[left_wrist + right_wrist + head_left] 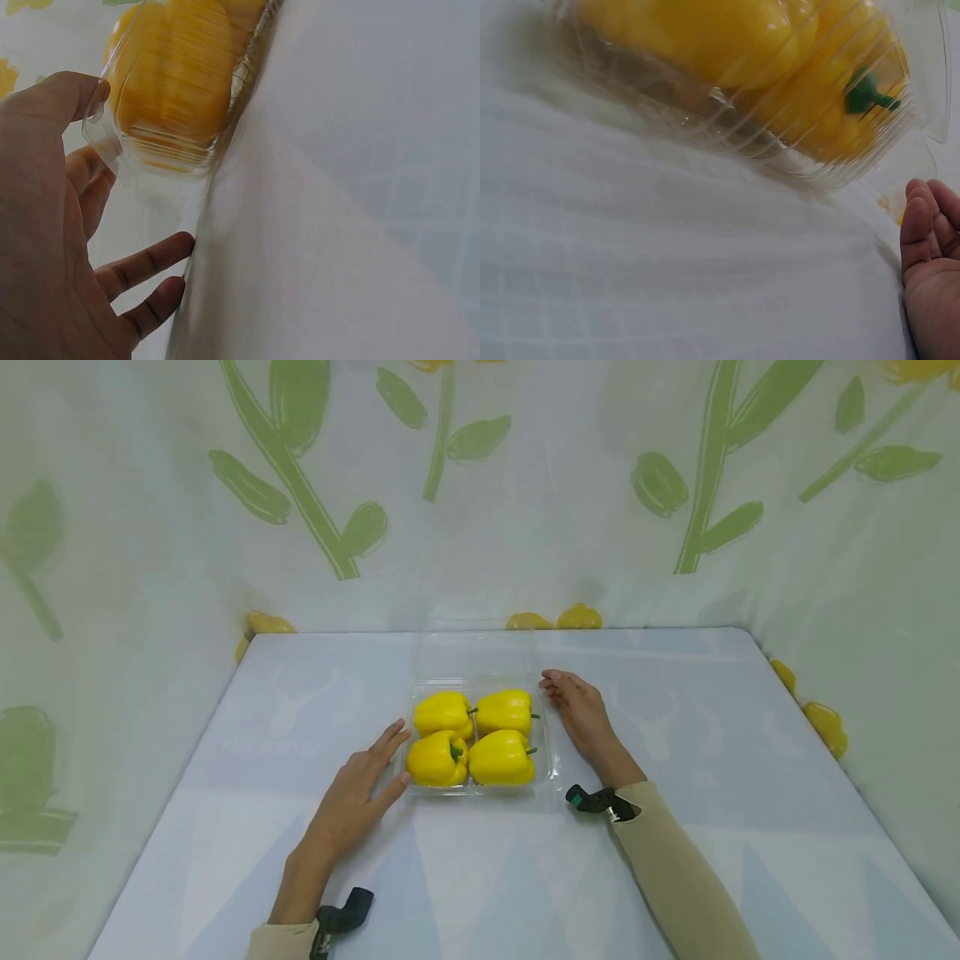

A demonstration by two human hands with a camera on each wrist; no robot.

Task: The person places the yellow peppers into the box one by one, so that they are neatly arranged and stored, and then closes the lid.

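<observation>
head view, hands [352,797] flanking pepper tray [553,770]

Pale tablecloth [675,860] — leaf-print backdrop [525,527]

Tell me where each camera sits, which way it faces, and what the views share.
Head: worn high, looking forward and down at the table, clear tray of yellow peppers, left hand, right hand, both forearms.
Left wrist: low beside the tray's corner; thumb and fingers show.
Right wrist: low at table level, facing the tray's side; only fingers show.
All three show tray and peppers.
</observation>
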